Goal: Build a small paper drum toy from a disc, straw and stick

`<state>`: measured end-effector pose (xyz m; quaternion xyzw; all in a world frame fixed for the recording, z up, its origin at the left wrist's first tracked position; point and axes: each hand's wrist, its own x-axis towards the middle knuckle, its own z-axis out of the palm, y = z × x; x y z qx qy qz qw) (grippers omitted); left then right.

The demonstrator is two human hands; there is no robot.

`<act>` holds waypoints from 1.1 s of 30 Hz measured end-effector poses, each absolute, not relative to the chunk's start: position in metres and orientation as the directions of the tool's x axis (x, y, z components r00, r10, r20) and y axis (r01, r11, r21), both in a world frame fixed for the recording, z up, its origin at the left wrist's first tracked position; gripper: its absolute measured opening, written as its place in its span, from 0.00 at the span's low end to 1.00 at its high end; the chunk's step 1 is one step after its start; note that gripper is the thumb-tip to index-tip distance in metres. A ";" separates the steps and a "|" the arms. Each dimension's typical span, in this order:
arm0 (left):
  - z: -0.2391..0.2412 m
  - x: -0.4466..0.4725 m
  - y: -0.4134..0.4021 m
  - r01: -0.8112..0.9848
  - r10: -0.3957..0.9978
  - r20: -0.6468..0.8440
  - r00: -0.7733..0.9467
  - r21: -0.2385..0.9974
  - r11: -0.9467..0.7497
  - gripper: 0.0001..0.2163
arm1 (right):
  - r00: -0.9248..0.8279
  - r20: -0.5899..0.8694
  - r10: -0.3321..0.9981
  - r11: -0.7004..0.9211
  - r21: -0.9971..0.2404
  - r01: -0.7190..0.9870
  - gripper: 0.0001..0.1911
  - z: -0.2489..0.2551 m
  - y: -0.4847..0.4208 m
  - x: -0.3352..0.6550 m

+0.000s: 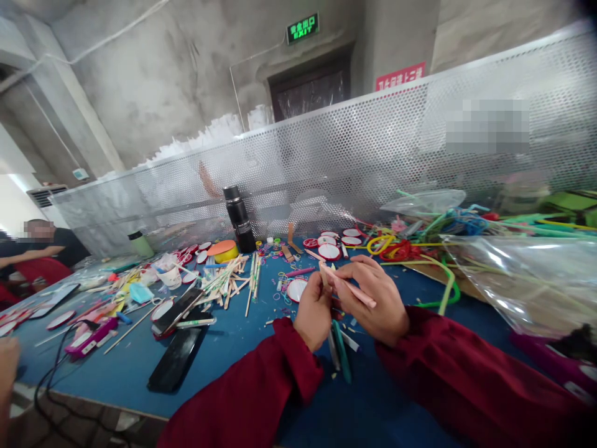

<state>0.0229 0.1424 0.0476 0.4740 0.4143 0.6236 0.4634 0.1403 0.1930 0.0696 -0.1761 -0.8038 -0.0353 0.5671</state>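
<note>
My left hand (316,311) is closed in a pinch, holding a small pale piece upright, its kind unclear. My right hand (370,298) grips a slim pink pen-shaped tool (357,292), its front end meeting the left fingertips. Both hands are close together above the blue table (233,367). Beneath them lie a teal pen-like stick (342,358) and a white marker (349,340). Just beyond the hands is a white disc with a red rim (297,289), among small coloured rubber rings.
Wooden sticks (231,280), a black phone (180,358) and a black bottle (240,221) are to the left. Coloured pipe cleaners (448,227) and a clear plastic bag (527,280) lie right. A perforated metal screen (326,162) borders the table's back. Another person (60,246) sits far left.
</note>
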 end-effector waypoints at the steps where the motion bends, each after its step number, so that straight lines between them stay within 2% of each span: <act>1: 0.048 0.023 0.142 -0.179 0.969 0.212 -0.125 0.956 -0.232 0.20 | -0.295 0.925 0.240 0.936 -0.140 0.322 0.03 0.070 0.193 0.140; 14: 0.043 0.022 0.145 -0.193 0.962 0.261 -0.083 0.943 -0.272 0.17 | -0.305 0.921 0.244 0.935 -0.140 0.325 0.02 0.070 0.193 0.141; 23: 0.047 0.026 0.144 -0.327 0.964 0.244 -0.103 0.907 -0.264 0.18 | -0.305 0.918 0.254 0.932 -0.148 0.330 0.03 0.071 0.192 0.142; 33: 0.048 0.026 0.144 -0.334 0.966 0.236 -0.109 0.906 -0.260 0.19 | -0.289 0.918 0.272 0.923 -0.165 0.347 0.02 0.068 0.195 0.142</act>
